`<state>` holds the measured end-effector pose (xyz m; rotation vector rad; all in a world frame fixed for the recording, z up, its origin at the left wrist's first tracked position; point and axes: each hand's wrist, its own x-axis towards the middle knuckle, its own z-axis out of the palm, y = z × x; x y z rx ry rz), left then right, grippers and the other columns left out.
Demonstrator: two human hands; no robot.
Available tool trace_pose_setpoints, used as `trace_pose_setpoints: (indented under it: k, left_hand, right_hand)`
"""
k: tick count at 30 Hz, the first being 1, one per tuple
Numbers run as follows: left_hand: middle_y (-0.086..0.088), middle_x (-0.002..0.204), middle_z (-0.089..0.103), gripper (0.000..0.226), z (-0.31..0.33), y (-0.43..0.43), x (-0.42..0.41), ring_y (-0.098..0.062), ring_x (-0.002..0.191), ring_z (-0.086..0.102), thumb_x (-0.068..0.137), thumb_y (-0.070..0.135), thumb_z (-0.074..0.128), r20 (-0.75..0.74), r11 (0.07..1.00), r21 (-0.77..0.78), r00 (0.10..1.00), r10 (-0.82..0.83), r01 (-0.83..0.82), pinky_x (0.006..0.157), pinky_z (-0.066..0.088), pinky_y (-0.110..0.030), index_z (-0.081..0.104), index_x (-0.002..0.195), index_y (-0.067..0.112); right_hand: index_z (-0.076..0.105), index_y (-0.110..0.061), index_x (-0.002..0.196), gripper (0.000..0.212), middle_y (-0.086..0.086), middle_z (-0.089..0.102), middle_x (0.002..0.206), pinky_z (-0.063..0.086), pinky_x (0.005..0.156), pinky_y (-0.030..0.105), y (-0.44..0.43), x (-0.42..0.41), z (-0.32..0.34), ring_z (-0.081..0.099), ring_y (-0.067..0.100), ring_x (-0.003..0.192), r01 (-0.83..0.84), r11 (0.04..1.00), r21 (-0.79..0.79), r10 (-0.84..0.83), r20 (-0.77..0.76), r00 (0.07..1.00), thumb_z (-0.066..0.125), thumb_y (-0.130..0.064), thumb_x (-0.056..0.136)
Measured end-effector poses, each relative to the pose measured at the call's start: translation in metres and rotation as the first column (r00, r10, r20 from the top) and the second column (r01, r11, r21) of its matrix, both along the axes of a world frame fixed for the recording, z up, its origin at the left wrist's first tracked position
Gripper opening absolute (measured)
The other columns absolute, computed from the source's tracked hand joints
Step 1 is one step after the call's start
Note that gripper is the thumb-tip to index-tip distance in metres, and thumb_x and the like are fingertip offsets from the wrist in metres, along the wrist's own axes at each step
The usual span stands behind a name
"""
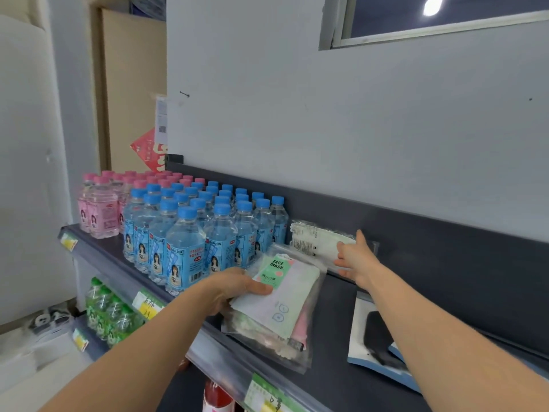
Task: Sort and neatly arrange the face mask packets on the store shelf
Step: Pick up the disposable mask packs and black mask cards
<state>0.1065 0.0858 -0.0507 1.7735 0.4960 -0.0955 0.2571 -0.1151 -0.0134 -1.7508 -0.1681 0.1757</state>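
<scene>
My left hand [237,288] grips a stack of clear face mask packets [285,304] by its left edge; the top one bears a green "FACE MASK" label. The stack lies tilted over the dark shelf [329,337]. Farther back, my right hand [356,257] reaches to a white mask packet [315,240] that stands upright against the shelf's back panel; its fingers touch the packet's right end, thumb raised. A packet with a black mask [377,337] lies flat on the shelf under my right forearm, partly hidden.
Rows of blue-capped water bottles [193,233] stand left of the packets, with pink-capped bottles [101,209] beyond them. Green bottles [110,316] fill the lower shelf. Price tags [148,304] run along the shelf's front edge. A grey wall rises behind.
</scene>
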Motion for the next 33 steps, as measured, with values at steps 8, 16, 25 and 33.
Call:
trace_pose_setpoints:
  k: [8,16,25,33]
  left_hand:
    - [-0.01,0.103,0.073,0.047,-0.001,0.0,0.01,-0.03,0.102,0.068,0.071,0.026,0.084,-0.037,0.999,0.041,0.999,-0.033,0.035,0.095,0.051,-0.051,0.056,0.107,0.013]
    - [-0.008,0.102,0.073,0.045,0.001,-0.005,0.015,-0.027,0.09,0.07,0.081,0.019,0.076,0.031,0.994,-0.012,0.994,-0.109,0.11,0.089,0.054,-0.049,0.045,0.111,0.032]
    - [-0.007,0.084,0.07,0.018,-0.005,-0.008,0.015,-0.021,0.065,0.066,0.102,0.025,0.044,0.098,0.973,-0.228,0.993,0.063,-0.039,0.049,0.054,-0.031,0.057,0.113,0.019]
    - [-0.015,0.111,0.07,0.08,0.0,-0.019,0.011,-0.032,0.097,0.067,0.062,0.047,0.08,0.076,0.969,-0.232,0.994,-0.074,0.09,0.094,0.052,-0.051,0.054,0.124,0.004]
  right_hand:
    - [0.059,-0.012,0.095,0.029,0.01,0.066,0.1,0.056,0.088,0.046,0.0,0.013,-0.012,0.063,0.025,0.078,0.317,0.948,-0.018,-0.313,0.118,0.942,0.062,-0.041,0.091]
    - [0.058,-0.012,0.07,0.028,0.006,0.072,0.074,0.058,0.072,0.03,0.002,-0.014,0.012,0.071,0.019,0.072,0.383,0.8,0.461,-0.453,0.046,0.89,0.08,-0.028,0.079]
    - [0.055,-0.012,0.08,0.013,0.008,0.058,0.073,0.041,0.054,0.026,-0.018,-0.032,0.018,0.053,0.021,0.062,0.072,0.943,0.325,-0.105,0.084,0.991,0.06,-0.002,0.086]
    - [0.056,-0.019,0.101,0.019,0.007,0.064,0.108,0.052,0.082,0.037,-0.011,-0.043,-0.021,0.061,0.02,0.09,0.039,0.995,-0.093,-0.014,0.255,0.967,0.068,-0.028,0.089]
